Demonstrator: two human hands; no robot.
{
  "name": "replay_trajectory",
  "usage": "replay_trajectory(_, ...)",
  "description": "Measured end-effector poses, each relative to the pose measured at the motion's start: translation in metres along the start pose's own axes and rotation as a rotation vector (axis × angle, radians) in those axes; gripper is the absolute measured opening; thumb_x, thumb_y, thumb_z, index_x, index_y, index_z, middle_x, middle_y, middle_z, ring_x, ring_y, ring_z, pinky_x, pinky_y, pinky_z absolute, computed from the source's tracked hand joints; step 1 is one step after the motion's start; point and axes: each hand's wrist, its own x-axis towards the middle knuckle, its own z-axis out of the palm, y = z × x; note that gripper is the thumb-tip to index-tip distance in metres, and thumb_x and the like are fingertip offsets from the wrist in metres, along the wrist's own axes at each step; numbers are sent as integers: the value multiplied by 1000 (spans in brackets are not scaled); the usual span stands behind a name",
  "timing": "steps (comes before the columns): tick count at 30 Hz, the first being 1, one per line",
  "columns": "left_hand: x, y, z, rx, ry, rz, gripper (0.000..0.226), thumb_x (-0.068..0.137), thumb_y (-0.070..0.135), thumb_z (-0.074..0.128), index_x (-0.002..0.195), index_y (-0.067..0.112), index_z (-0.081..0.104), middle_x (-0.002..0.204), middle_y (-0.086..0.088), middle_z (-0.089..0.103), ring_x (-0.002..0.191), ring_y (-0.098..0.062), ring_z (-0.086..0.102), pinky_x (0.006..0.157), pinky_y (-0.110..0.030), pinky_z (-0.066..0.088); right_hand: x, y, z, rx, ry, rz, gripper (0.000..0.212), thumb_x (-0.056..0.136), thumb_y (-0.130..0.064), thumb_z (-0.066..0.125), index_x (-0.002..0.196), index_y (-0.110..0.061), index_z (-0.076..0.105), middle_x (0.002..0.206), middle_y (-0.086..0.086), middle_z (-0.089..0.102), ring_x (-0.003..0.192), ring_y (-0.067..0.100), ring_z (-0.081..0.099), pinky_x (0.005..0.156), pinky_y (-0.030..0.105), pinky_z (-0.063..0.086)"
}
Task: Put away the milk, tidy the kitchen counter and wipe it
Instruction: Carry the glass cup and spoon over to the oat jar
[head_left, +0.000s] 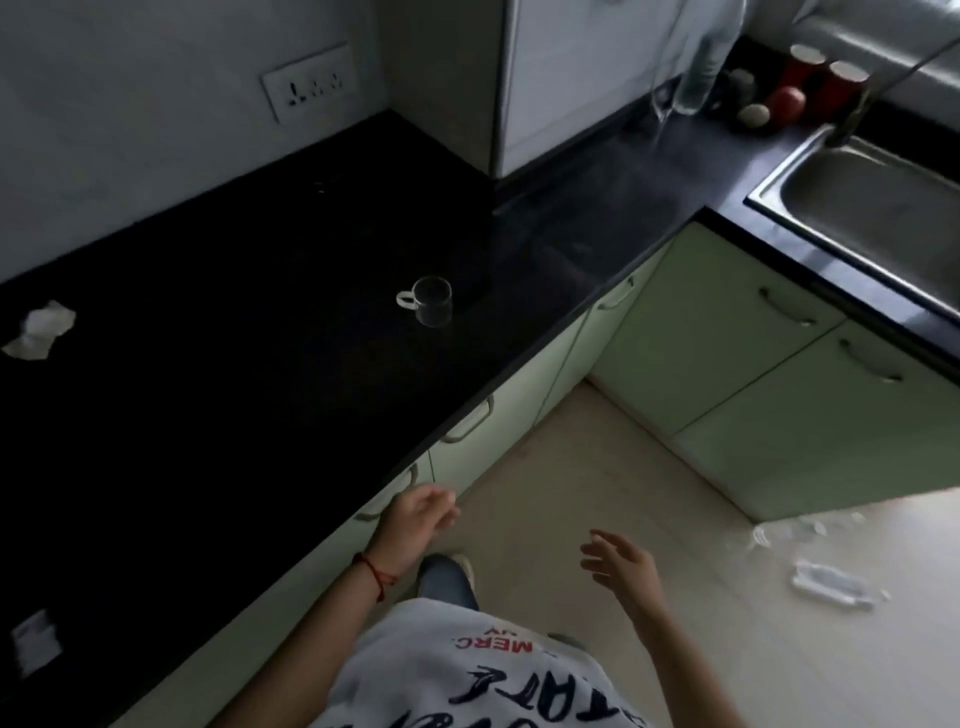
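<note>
A small clear glass cup (432, 301) with a handle stands upright near the front of the black counter (218, 364). A crumpled white tissue (40, 330) lies at the counter's left edge, and a small white packet (36, 642) lies at the lower left. My left hand (415, 522) hangs beside the counter's front edge with relaxed fingers and holds nothing. My right hand (621, 564) is over the floor, fingers spread, also holding nothing. No milk is visible in this view.
A steel sink (872, 208) with a tap sits at the right. Red containers (826, 83) and a clear bottle (696, 78) stand in the back corner beside a white appliance (561, 78). Green cabinets (727, 332) line the floor, where clear plastic bottles (826, 579) lie.
</note>
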Motion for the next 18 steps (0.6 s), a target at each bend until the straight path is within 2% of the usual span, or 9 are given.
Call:
replay_trajectory(2,19,35,0,-30,-5,67,18,91,10,49,79,18,60,75,0,61,70,-9,56,53,-5,43,19,-23,2,-10,-6,-38,24,92,-8,49,112,0,60,88,13,65,74,25,61,67,31,45)
replay_trajectory(5,48,78,-3,-46,46,131,13,91,8,48,92,8,61,76,-3,60,71,-12,56,55,-7,44,44,-54,5,-37,-34,-83,23,93,-8,48,112,-1,59,93,15,65,76,26,61,67,30,46)
replay_trajectory(7,66,96,-11,-51,135,150,17,91,9,49,101,3,61,80,-4,62,73,-12,59,58,-9,46,60,-72,9,-59,-76,-110,23,93,-9,49,112,-2,59,93,15,65,76,26,61,67,29,47)
replay_trajectory(11,107,115,-27,31,400,166,19,86,15,58,103,8,63,96,-7,66,88,-14,61,72,-18,47,99,-104,13,-124,-155,-143,23,93,-11,50,113,-5,60,91,11,67,74,20,64,65,25,48)
replay_trajectory(15,149,127,-32,154,677,161,42,77,20,70,115,13,55,117,-8,58,104,-14,53,84,-26,45,144,-137,8,-226,-221,-168,24,93,-11,49,114,-4,59,90,8,66,73,16,63,63,24,48)
replay_trajectory(18,175,135,-35,293,694,167,65,72,25,75,128,13,45,134,-9,47,126,-23,41,103,-39,39,173,-160,-1,-298,-234,-186,25,93,-10,50,114,-2,59,90,10,66,70,16,63,60,24,46)
